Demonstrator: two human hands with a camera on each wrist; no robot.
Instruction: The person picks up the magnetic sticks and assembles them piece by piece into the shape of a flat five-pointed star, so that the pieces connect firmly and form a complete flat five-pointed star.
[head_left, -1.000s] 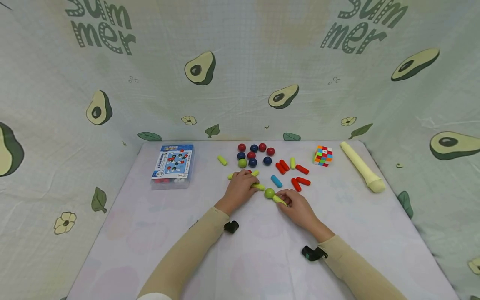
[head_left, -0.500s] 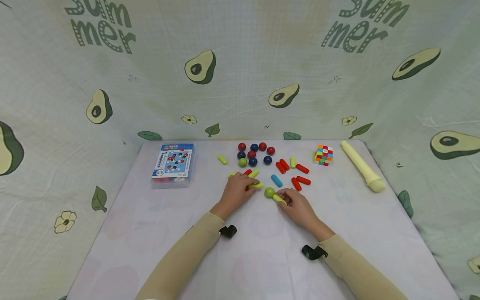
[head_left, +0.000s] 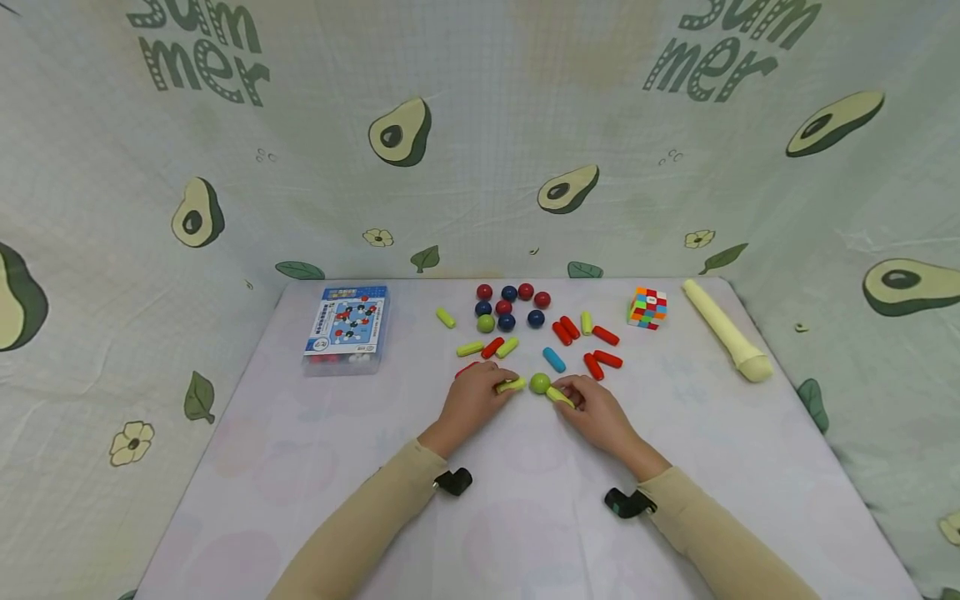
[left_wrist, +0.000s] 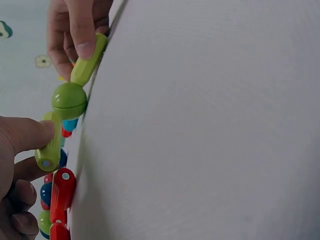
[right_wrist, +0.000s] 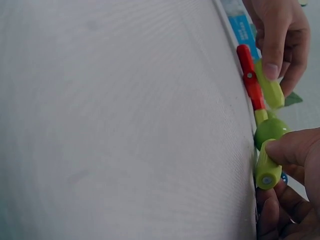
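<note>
My left hand (head_left: pixel 474 398) pinches a yellow-green magnetic rod (left_wrist: pixel 48 145) between thumb and fingers, a metal disc showing at its end. Across from it, my right hand (head_left: pixel 598 417) pinches another yellow-green rod (right_wrist: pixel 268 165). That rod's far end touches a green ball (head_left: pixel 540 383), which lies between the two hands. In the head view a narrow gap separates the left rod's tip from the ball. A red rod (head_left: pixel 467 368) lies partly hidden just behind the left hand. Slightly farther back are a red rod (head_left: pixel 492 347) and two yellow-green rods.
Red and dark blue balls (head_left: pixel 506 322) and a second green ball (head_left: pixel 486 323) cluster at the back. Red rods (head_left: pixel 593 367) and a blue rod (head_left: pixel 554 360) lie behind the right hand. A boxed set (head_left: pixel 347 329) stands left; a puzzle cube (head_left: pixel 647 308) and pale yellow club (head_left: pixel 726 331) sit right.
My left hand has come nearer the front with its yellow-green rod, now level with the green ball, uncovering rods behind it. The right hand has stayed put.
</note>
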